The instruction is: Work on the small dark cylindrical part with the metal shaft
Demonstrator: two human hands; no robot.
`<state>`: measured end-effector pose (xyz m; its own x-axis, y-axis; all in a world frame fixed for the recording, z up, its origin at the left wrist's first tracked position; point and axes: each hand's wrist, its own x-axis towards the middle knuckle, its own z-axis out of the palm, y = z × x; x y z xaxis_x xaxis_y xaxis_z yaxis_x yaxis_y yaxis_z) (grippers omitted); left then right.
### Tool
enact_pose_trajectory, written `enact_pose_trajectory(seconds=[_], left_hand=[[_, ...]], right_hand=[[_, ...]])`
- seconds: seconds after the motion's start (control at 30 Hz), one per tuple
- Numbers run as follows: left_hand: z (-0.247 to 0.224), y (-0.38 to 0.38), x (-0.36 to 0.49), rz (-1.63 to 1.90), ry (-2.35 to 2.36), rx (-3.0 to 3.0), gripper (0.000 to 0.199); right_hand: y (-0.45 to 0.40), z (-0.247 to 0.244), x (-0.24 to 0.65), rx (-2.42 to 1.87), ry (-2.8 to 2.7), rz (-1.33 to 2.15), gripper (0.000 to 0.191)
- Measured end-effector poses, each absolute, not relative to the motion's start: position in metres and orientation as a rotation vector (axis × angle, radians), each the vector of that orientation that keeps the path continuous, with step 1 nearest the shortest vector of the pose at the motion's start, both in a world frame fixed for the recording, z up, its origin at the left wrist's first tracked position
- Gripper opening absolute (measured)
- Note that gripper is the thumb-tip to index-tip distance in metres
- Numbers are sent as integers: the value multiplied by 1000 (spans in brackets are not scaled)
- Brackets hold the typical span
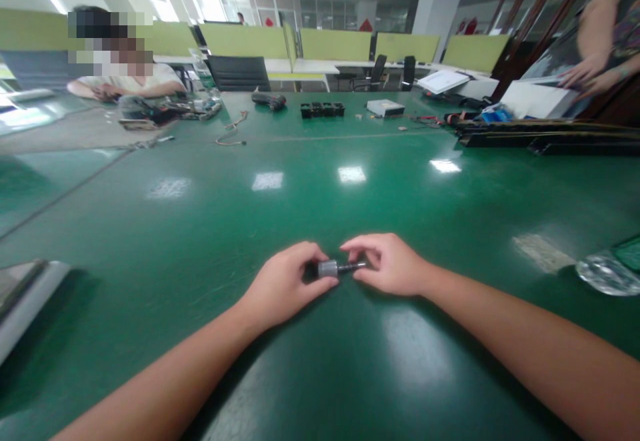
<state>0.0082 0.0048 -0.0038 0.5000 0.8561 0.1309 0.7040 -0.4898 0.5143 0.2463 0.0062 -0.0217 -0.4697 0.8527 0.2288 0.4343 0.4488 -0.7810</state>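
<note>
Near the middle of the green table, a small grey cylinder with a thin dark shaft (328,268) lies sideways, its shaft pointing right. My left hand (289,279) has its thumb and forefinger around the grey body, gripping it. Around the shaft's tip, my right hand (391,264) is curled with thumb and forefinger apart. Whether the right fingertips touch the shaft is hard to tell. The bent fingers of both hands are partly hidden.
At the far side lie a black block-shaped part (323,110), a silver box (385,108), a dark tool (269,99) and a cable (231,135). Clear plastic (607,272) lies right, a metal-edged object (30,294) left. A person sits far left; another's hands (593,77) touch a white box.
</note>
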Motion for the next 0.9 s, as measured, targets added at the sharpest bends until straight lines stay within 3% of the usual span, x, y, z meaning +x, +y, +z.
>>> enact_pose_trajectory(seconds=[0.33, 0.9], left_hand=[[-5, 5, 7, 548, 1275, 2347, 24], [-6, 5, 8, 541, 1280, 2366, 24]], right_hand=[[9, -22, 246, -978, -2234, 732, 29], [9, -22, 247, -967, -2280, 695, 27]])
